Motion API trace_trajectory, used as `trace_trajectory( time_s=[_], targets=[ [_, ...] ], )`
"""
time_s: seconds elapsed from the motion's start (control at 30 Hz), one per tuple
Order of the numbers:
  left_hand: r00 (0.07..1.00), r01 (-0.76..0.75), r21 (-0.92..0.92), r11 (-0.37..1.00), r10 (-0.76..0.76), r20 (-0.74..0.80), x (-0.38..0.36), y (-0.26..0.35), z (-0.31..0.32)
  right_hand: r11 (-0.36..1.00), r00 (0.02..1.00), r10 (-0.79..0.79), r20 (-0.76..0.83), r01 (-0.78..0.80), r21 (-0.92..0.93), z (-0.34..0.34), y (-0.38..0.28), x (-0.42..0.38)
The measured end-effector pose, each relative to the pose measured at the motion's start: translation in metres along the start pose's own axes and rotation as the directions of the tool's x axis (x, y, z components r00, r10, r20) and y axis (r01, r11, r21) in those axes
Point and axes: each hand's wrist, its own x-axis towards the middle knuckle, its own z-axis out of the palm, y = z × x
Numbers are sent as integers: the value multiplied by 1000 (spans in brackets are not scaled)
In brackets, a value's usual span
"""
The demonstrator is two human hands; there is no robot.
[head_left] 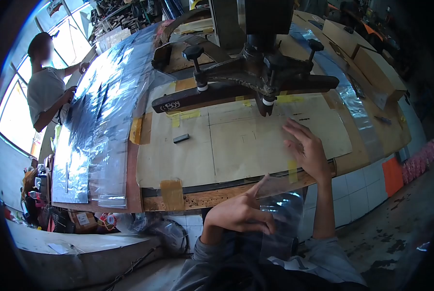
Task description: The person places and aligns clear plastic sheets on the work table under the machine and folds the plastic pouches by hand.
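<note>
Head cam: L hand [239, 213] nearest, over the table's front edge, partly closed, w/ index finger extended up & right, other fingers bent. Clear plastic film [281, 209] hangs just beside it, below the edge; can't tell if L hand grips it. R hand [308, 151] is at R, over the board's R part, part open, fingers loosely bent & apart; can't tell if it has hold of any film.

Just beyond the hands: wooden edge strip [205, 198] w/ brown tape [172, 195] on its L part. Next, pale board [248, 145] w/ dark drawn lines & yellow tape bits; small dark block [181, 138] lies on its L half. Dark bar [178, 101] of a machine [265, 65] spans above the board's far side.

L of board, shiny plastic sheets [105, 102] cover the table. Far R, open cardboard box [379, 70]. Far L, person [47, 85] in light shirt stands w/ hands at the sheets' edge.
</note>
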Motion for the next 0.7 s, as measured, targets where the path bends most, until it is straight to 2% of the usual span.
trace_trajectory(
  time_s=[0.03, 0.1, 0.23, 0.33, 0.43, 0.53, 0.63, 0.7],
  targets=[
    [999, -3, -19, 1000, 3, 35, -2, 0, -1, 998, 999, 49, -10, -49, 43, 0, 0, 0],
    [995, -10, -58, 998, 16, 102, -5, -2, -2, 991, 999, -9, -45, 2, -132, 1, 7, 4],
    [994, -31, -56, 998, 37, 104, -3, -2, -1, 890, 982, -130, -140, 54, -453, 2, 25, 19],
    [992, -45, -51, 998, 50, 117, -4, -4, 0, 875, 995, -44, -87, -4, -484, -8, 29, 29],
    [989, -41, -31, 999, 45, 139, -4, -3, -1, 919, 997, 34, -76, -61, -389, -14, 35, 35],
    [988, -40, -17, 999, 42, 152, -4, -3, -1, 927, 991, 130, 43, -106, -360, -21, 40, 40],
    [985, -48, -13, 999, 50, 165, -2, -3, 0, 918, 974, 218, 65, -182, -354, -25, 28, 42],
    [980, -42, 14, 999, 38, 195, -1, -1, -3, 928, 996, 83, 38, -63, -368, -24, 36, 41]
  ],
)
